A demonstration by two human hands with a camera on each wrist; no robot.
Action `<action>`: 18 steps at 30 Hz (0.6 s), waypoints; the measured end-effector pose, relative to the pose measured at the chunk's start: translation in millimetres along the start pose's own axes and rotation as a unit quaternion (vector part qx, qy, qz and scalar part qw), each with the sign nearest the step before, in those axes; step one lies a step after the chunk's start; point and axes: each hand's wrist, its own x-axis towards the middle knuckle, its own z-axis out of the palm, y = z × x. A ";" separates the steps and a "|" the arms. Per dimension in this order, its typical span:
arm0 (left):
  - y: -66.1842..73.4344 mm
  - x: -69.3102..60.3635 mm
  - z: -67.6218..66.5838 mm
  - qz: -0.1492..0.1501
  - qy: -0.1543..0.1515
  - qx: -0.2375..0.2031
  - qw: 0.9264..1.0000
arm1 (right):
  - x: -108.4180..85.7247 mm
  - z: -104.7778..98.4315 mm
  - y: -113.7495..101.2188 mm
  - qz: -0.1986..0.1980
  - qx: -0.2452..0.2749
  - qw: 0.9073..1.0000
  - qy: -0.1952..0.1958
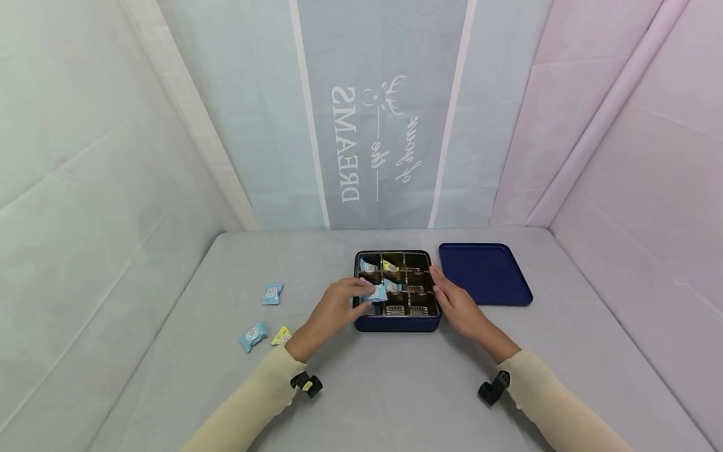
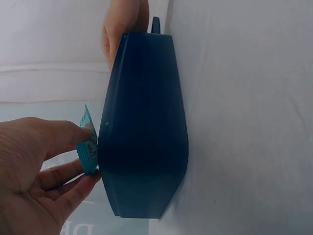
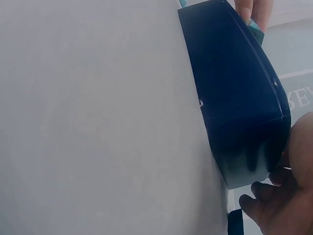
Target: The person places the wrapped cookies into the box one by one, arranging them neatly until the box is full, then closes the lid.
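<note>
My left hand (image 1: 341, 303) pinches a blue wrapped candy (image 1: 376, 293) between thumb and fingers, over the left side of a dark blue box (image 1: 398, 324). In the left wrist view the candy (image 2: 88, 147) is at the box's rim. The box has a divided insert with several compartments. A blue candy (image 1: 368, 267) lies in the back left one, a yellow candy (image 1: 390, 266) in the back middle and another blue candy (image 1: 393, 286) in the centre. My left hand partly hides the left column. With fingers fairly straight, my right hand (image 1: 460, 309) rests against the box's right side.
A dark blue lid (image 1: 486, 274) lies flat to the right of the box. On the grey cloth at left are two blue candies, one farther back (image 1: 272, 293) and one nearer (image 1: 253, 337). A yellow candy (image 1: 282, 335) is partly behind my left wrist.
</note>
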 end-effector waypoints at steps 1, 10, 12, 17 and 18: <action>0.6 0.6 0.9 0.003 -0.002 0.000 1.000 | 0.1 0.0 0.3 0.000 -0.001 1.000 0.000; 4.1 5.5 6.0 0.008 -0.021 -0.006 1.000 | 1.4 -0.3 1.6 -0.002 -0.002 1.000 -0.003; 4.0 7.1 7.9 0.016 -0.029 0.000 0.999 | 0.8 -0.8 1.0 -0.001 0.000 1.000 -0.003; 3.7 10.5 13.0 0.034 -0.039 0.006 0.999 | 1.1 -1.2 2.0 -0.003 -0.002 1.000 -0.003; 3.9 10.9 13.7 0.037 -0.040 0.006 0.998 | 1.2 -1.1 2.3 -0.004 -0.003 1.000 -0.002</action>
